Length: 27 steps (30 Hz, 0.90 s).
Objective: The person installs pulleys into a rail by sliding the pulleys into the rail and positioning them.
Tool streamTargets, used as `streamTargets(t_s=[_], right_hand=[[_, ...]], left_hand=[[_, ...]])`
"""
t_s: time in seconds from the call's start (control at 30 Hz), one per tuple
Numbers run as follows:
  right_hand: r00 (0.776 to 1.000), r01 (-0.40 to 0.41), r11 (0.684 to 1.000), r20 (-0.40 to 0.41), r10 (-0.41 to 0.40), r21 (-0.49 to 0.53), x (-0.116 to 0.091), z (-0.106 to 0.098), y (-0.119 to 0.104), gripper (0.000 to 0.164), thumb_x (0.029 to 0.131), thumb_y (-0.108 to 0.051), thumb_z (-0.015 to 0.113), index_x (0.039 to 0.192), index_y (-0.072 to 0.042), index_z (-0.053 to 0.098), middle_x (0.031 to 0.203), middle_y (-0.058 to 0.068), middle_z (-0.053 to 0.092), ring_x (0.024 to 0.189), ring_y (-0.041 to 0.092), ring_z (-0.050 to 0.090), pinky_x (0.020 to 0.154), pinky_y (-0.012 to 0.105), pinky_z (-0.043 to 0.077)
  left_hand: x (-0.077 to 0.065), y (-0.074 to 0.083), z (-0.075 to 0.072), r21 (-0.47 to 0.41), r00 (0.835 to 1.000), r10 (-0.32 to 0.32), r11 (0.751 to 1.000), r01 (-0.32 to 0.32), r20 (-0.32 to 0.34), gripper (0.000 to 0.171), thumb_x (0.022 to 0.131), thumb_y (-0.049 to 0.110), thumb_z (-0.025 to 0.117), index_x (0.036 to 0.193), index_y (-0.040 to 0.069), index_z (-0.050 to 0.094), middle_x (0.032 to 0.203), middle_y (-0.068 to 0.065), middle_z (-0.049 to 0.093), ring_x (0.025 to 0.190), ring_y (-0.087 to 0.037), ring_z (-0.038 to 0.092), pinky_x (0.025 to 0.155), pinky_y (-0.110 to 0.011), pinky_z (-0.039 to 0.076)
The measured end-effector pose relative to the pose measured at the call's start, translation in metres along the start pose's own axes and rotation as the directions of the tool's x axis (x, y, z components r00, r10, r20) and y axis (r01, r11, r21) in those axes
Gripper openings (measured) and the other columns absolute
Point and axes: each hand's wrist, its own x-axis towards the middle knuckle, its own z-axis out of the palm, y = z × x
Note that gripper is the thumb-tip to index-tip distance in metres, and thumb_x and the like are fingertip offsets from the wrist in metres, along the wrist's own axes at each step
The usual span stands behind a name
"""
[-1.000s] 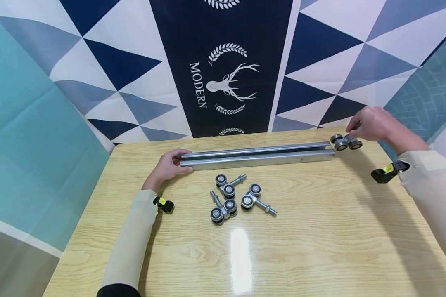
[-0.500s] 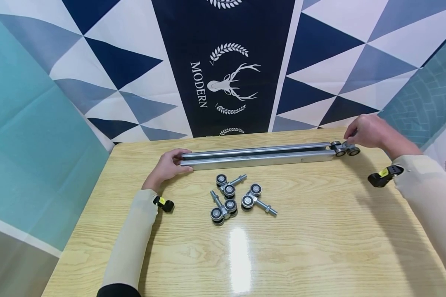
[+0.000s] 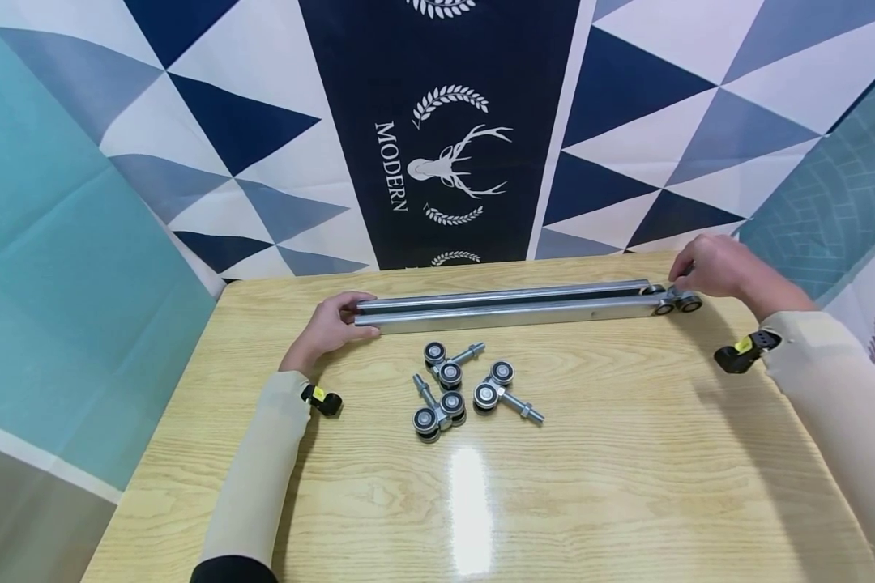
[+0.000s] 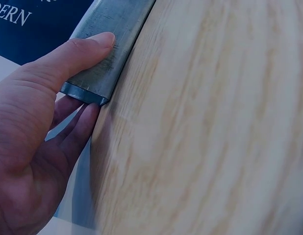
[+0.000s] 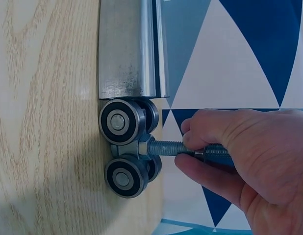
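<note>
A slotted metal track [image 3: 496, 311] lies along the far part of the table, its slot facing up. My left hand [image 3: 330, 325] grips its left end; in the left wrist view the thumb presses the side wall and the fingers go behind the end. At the other end my right hand [image 3: 713, 267] pinches the threaded bolt [image 5: 166, 148] of a roller trolley [image 3: 687, 303]. The bolt points up. In the right wrist view the front wheels [image 5: 121, 121] sit right at the track's mouth, and the rear pair [image 5: 125, 177] is outside it.
Three more roller trolleys lie on the table [image 3: 598, 470] in front of the track: one at the back [image 3: 446, 368], one at the front [image 3: 439, 416], one on the right [image 3: 501, 392]. A patterned cloth [image 3: 262, 162] hangs behind the table's far edge.
My right hand has moved left and slightly toward me, bringing the trolley from beside the track to its right end. The left hand and the track have stayed put.
</note>
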Motion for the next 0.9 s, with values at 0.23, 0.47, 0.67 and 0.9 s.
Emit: streamTargets(t_s=[0.23, 0.47, 0.67, 0.9], right_hand=[[1.000, -0.011, 1.000, 0.004, 0.011, 0.025, 0.000, -0.002, -0.004, 0.008, 0.077, -0.002, 0.075, 0.083, -0.005, 0.079, 0.078, 0.012, 0.076, 0.068, 0.020, 0.064, 0.066, 0.050, 0.054], [0.999, -0.040, 0.996, 0.026, 0.038, 0.086, -0.004, -0.006, -0.006, 0.014, 0.084, -0.005, 0.070, 0.094, 0.001, 0.077, 0.085, 0.015, 0.075, 0.076, 0.026, 0.065, 0.070, 0.053, 0.054], [0.999, -0.043, 0.998, 0.011, 0.042, 0.049, -0.005, -0.011, -0.002, 0.013, 0.084, -0.010, 0.070, 0.092, -0.002, 0.077, 0.085, 0.012, 0.075, 0.076, 0.025, 0.064, 0.070, 0.052, 0.053], [0.997, -0.069, 0.997, 0.021, 0.068, 0.027, -0.004, -0.013, 0.005, 0.010, 0.086, -0.013, 0.071, 0.087, -0.006, 0.078, 0.077, 0.004, 0.073, 0.068, 0.019, 0.056, 0.061, 0.038, 0.045]], left_hand=[[0.000, 0.000, 0.000, 0.006, 1.000, -0.010, 1.000, 0.010, -0.001, 0.061, 0.075, 0.027, 0.089, 0.130, 0.018, 0.064, 0.124, -0.012, 0.064, 0.101, -0.027, 0.059, 0.092, -0.044, 0.049], [0.000, -0.001, 0.001, 0.006, 1.000, -0.005, 1.000, 0.005, -0.003, 0.062, 0.075, 0.025, 0.088, 0.131, 0.017, 0.063, 0.124, -0.014, 0.064, 0.102, -0.030, 0.058, 0.092, -0.045, 0.048], [0.000, -0.002, 0.001, 0.008, 1.000, -0.001, 1.000, 0.001, -0.001, 0.061, 0.074, 0.028, 0.089, 0.129, 0.018, 0.064, 0.123, -0.011, 0.065, 0.100, -0.027, 0.058, 0.091, -0.042, 0.049], [0.001, -0.003, 0.001, 0.011, 1.000, 0.001, 1.000, -0.001, 0.000, 0.061, 0.075, 0.029, 0.089, 0.130, 0.019, 0.064, 0.123, -0.010, 0.065, 0.099, -0.026, 0.059, 0.090, -0.040, 0.050]])
